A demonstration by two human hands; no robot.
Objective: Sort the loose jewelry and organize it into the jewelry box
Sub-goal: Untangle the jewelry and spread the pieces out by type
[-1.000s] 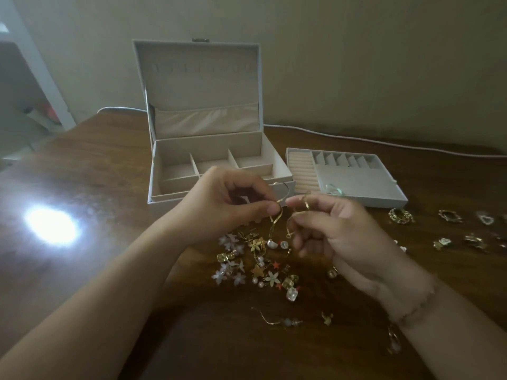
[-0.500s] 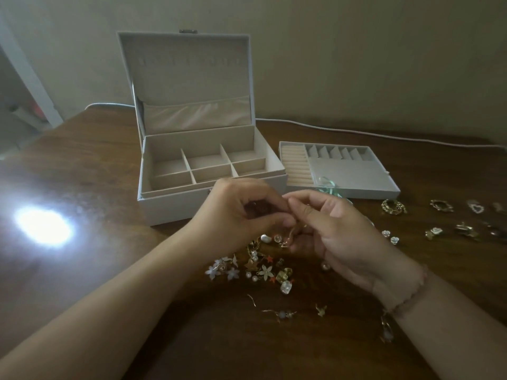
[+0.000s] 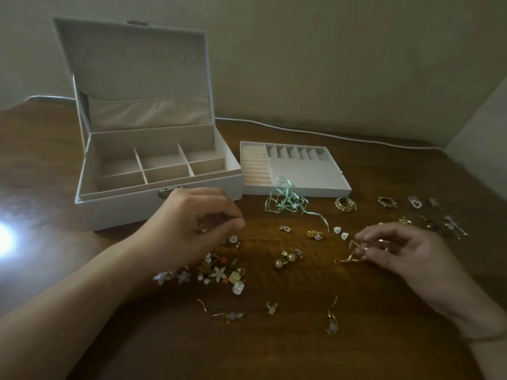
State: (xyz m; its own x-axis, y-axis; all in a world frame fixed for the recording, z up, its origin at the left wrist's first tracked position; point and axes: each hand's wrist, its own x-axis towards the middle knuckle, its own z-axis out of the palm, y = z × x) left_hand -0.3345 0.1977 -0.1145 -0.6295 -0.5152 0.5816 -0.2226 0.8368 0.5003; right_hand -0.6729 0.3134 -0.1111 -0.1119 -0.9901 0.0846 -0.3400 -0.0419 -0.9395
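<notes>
Loose jewelry (image 3: 219, 272) lies scattered on the bench (image 3: 301, 352), clustered under the left hand (image 3: 192, 223), with more strung rightward near the removed tray (image 3: 307, 185); the open jewelry box (image 3: 153, 171) shows every visible compartment bare, so sorting has hardly begun. The right hand (image 3: 397, 253) has its fingers (image 3: 367, 238) pinched on a gold earring (image 3: 349, 256) just above the bench. The left hand's fingers are curled together; whether they hold anything is too dim to tell, and the far-right pieces are blurred.
</notes>
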